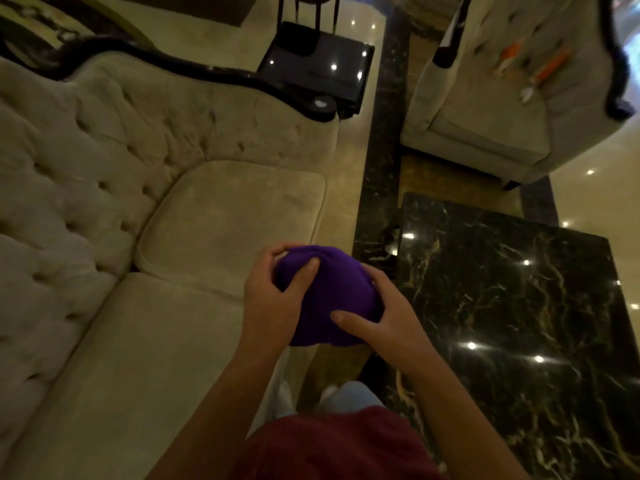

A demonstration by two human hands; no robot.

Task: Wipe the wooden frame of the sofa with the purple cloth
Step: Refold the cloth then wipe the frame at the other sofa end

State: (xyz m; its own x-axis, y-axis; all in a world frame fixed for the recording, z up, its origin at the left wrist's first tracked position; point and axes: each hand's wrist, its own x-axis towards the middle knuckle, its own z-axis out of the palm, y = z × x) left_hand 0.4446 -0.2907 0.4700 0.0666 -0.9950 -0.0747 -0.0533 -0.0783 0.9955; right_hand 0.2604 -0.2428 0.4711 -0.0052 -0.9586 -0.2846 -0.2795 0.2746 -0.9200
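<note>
At the bottom of the view is the person's dark red shirt (332, 445), with pale trousers (349, 396) just beyond it. Both bare forearms reach forward and meet around a bunched purple cloth (332, 289), held in the air in front of the body, above the front edge of the sofa's seat and the strip of floor beside it. The left hand (273, 299) grips the cloth's left side, its fingers (277, 252) curled over the far edge and the thumb pressed into the top. The right hand (384, 313) clasps the right side, thumb laid flat across the near part of the cloth and the other fingers wrapped behind it, out of sight. To the left lies the beige sofa (104, 341), with two seat cushions and a buttoned, tufted back. To the right stands a dark marble desk (519, 306) with pale veins and glints of ceiling lights. Farther off, the sofa's dark wooden frame (194, 67) runs in a wavy line along the top of the back and ends in a scroll at the arm. Behind that scroll sits a glossy black side table (318, 64), and at the upper right a matching beige armchair (485, 109) with dark trim.
</note>
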